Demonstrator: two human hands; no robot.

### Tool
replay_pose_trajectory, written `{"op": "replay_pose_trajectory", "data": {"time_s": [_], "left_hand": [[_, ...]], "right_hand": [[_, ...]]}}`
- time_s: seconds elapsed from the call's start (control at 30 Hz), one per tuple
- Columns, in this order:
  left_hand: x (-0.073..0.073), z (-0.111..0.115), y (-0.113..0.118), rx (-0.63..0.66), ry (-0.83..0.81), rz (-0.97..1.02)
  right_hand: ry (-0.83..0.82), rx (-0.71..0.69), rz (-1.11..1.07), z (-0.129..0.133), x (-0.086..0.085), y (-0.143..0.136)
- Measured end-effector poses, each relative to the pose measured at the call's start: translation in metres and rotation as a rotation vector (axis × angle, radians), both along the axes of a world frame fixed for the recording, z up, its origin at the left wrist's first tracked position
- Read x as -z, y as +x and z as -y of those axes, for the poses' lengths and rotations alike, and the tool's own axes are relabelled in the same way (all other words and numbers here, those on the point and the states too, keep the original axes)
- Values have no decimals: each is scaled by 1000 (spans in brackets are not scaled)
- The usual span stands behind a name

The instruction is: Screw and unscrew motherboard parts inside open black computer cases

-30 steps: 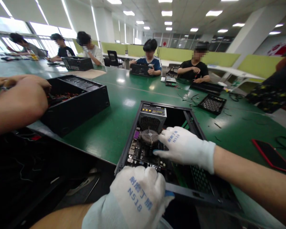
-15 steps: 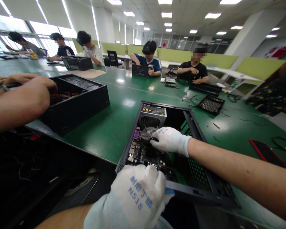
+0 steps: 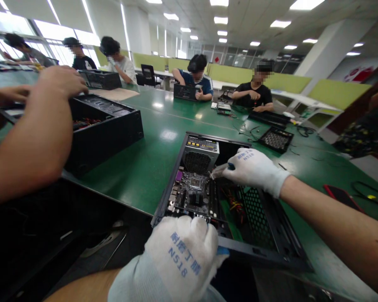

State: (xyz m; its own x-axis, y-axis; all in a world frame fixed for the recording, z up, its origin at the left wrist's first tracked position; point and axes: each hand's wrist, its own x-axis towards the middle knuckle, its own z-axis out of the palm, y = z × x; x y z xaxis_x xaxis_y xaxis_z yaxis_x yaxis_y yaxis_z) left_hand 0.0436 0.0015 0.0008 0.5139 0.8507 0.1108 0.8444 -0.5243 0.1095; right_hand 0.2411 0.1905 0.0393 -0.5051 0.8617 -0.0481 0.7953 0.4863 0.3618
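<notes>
An open computer case (image 3: 266, 253) lies before me on the green table. My left hand (image 3: 185, 251), in a white glove with blue print, is closed over its near edge, thumb on the outside. Gloved too, my right hand (image 3: 250, 167) grips a round CPU cooler (image 3: 219, 171), tilted on its side above the motherboard (image 3: 189, 197). Much of the cooler is hidden by my fingers. The bare processor (image 3: 195, 183) shows in its socket. At the case's far end sits the power supply (image 3: 201, 153); red and yellow cables (image 3: 236, 205) lie inside on the right.
To my left a co-worker's bare arms (image 3: 50, 113) reach over another black case (image 3: 113, 136). Several people sit across the table. On the right are a black perforated part (image 3: 275, 139), a red-edged dark panel (image 3: 343, 198) and loose cables (image 3: 368, 197).
My right hand has lifted the CPU cooler off the motherboard and moved it to the right, exposing the processor. My left hand stays on the case edge. The co-worker's arm at left has risen.
</notes>
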Motion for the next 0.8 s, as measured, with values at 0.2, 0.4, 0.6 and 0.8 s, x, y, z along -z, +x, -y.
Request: {"op": "replay_pose_trajectory", "data": {"time_s": [0.2, 0.4, 0.6, 0.8], "left_hand": [[-5, -100, -68, -75, -10, 39], [26, -259, -216, -294, -68, 8], [73, -277, -240, -287, -95, -37], [58, -275, -238, -273, -95, -29]], "right_hand": [[98, 54, 107, -26, 15, 7], [97, 86, 100, -40, 21, 0], [51, 84, 159, -41, 25, 0], [113, 79, 74, -33, 23, 8]]}}
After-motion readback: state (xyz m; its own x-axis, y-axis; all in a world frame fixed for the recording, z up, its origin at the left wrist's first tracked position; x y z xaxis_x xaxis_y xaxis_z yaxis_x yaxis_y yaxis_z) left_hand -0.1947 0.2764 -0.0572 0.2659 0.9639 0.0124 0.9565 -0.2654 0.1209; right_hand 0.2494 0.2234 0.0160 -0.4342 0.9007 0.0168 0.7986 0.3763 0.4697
